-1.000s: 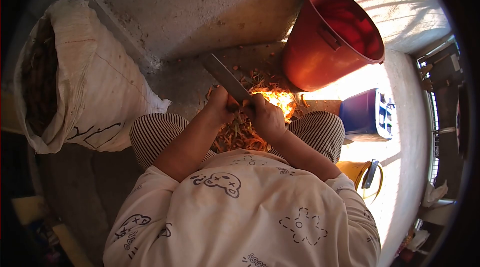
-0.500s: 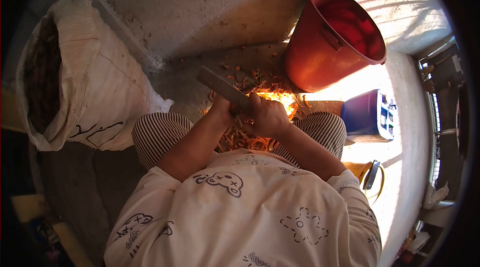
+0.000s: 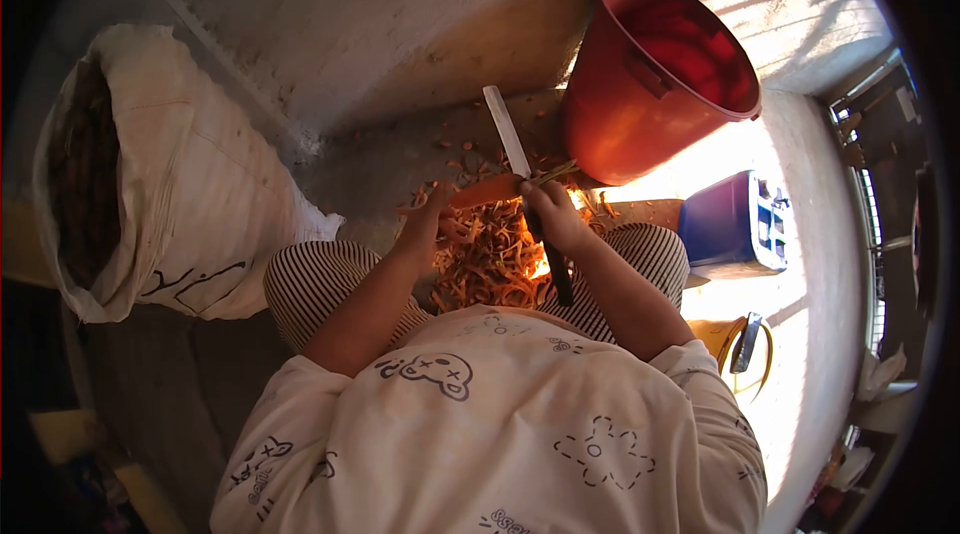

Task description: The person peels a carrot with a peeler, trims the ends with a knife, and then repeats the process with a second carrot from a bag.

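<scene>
My left hand [image 3: 428, 222] is wrapped round the thick end of an orange carrot [image 3: 484, 192], which lies level above the floor. The carrot's other end, with a short green stem [image 3: 556, 172], reaches my right hand [image 3: 556, 214]. That hand is closed round the black handle of a knife [image 3: 508, 134], whose pale blade points up and away, next to the carrot's stem end. Below both hands, between my knees in striped trousers, lies a heap of orange peelings [image 3: 490, 269].
A large white sack [image 3: 190, 174] lies open at the left. The tall red bucket [image 3: 640, 104] stands at the back right, with a blue crate [image 3: 722, 224] nearer. Beside my right knee is something yellow with a black handle [image 3: 745, 344]. A wall rises behind.
My hands have moved apart. The knife's blade has swung from pointing up-left to nearly straight away, and the carrot now shows plainly between the hands.
</scene>
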Tool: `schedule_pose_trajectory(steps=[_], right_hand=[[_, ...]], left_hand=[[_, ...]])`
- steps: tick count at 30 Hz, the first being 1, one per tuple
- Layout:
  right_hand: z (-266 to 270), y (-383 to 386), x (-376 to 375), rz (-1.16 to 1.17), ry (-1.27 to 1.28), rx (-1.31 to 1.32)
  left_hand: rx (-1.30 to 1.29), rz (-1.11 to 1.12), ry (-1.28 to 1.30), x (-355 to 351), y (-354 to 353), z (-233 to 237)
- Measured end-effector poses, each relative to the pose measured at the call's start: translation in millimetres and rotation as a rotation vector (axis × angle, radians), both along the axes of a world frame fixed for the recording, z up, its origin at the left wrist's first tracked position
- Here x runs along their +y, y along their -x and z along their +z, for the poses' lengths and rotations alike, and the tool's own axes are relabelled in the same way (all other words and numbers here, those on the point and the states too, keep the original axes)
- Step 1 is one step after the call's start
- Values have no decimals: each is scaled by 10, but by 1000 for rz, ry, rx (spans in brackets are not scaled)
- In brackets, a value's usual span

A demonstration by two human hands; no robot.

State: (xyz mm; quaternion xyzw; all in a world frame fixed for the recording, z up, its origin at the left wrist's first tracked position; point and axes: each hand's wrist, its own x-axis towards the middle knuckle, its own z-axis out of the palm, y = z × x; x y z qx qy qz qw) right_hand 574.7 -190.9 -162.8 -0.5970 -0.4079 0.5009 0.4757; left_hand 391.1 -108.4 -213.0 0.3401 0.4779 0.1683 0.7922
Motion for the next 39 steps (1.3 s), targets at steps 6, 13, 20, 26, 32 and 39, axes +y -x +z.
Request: schedule_pose_trajectory(steps=[6,13,20,26,32,39], right_hand=[[-149,-134,-58,166,110,310],[-150,147,30,30,-232,-276],[-14,68,74,198,-116,-651],[-130,165,93,30,-74,-576],[-483,280,173,-125,131,-343],[-333,68,82,-72,343,288]], left_hand=[[242,-517,-1044,-46,-72,494],[351,-590,-1133,-75,-205,470],[283,-884,-533,65,-183,500],[565,-698,-1358,46,-254,7],[808,-451,-1349,-43,-287,-124],[723,-508,-907,56,-247,-91]])
